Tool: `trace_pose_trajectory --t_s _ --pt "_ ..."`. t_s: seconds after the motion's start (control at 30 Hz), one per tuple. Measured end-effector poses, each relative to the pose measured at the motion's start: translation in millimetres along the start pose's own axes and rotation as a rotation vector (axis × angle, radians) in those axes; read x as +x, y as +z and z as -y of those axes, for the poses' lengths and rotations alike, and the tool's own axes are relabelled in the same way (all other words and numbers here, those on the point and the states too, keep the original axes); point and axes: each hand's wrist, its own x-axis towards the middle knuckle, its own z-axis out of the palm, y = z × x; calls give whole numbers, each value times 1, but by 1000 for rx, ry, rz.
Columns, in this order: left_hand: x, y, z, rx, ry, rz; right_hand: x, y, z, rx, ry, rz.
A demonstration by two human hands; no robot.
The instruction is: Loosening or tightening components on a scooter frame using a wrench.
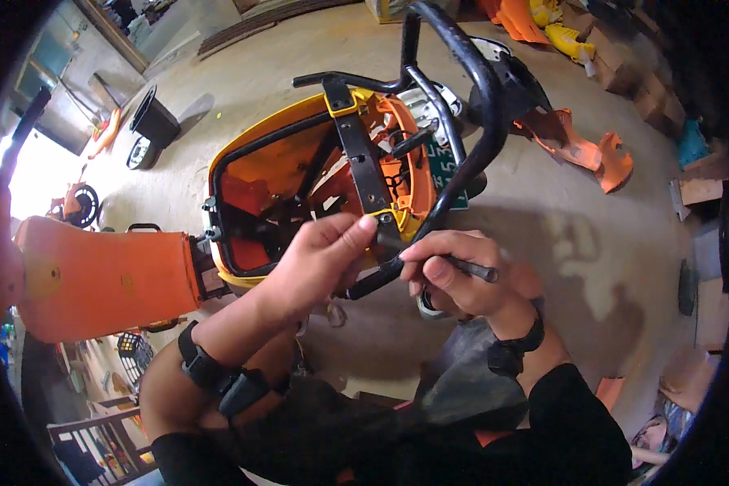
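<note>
In front of me stands a yellow and orange scooter body [267,112], with a black metal crossbar [355,155] over its open compartment. My left hand [320,251] is closed in a pinch at the near end of this bar. Its thumb tip lies beside a bolt [385,219]; whatever the fingers pinch is hidden. My right hand [462,271] grips a dark, rod-shaped tool [476,269] whose round end sticks out to the right. Its exact kind is unclear. Close to both hands, a thick black tubular rail [488,134] curves around the scooter's right side.
An orange seat-like panel [109,279] extends left from the scooter. Loose orange body panels [579,150] lie on the floor at far right. A black bin [155,117] stands at far left, and cardboard boxes [656,101] line the right wall. A black crate [134,356] sits lower left.
</note>
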Motion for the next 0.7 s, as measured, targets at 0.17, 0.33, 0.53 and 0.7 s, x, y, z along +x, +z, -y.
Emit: trace_pose_trajectory --t_s 0.17,0.33,0.53,0.7 --pt "13 -14 13 509 315 -363 -20 11 -10 126 237 -279" --pt "20 -3 24 593 246 -260 -27 7 -13 28 243 -321" --pt "23 -4 28 648 272 -223 -18 14 -16 -46 258 -301" --pt "31 -8 38 560 302 -201 -23 20 -11 -103 266 -263"
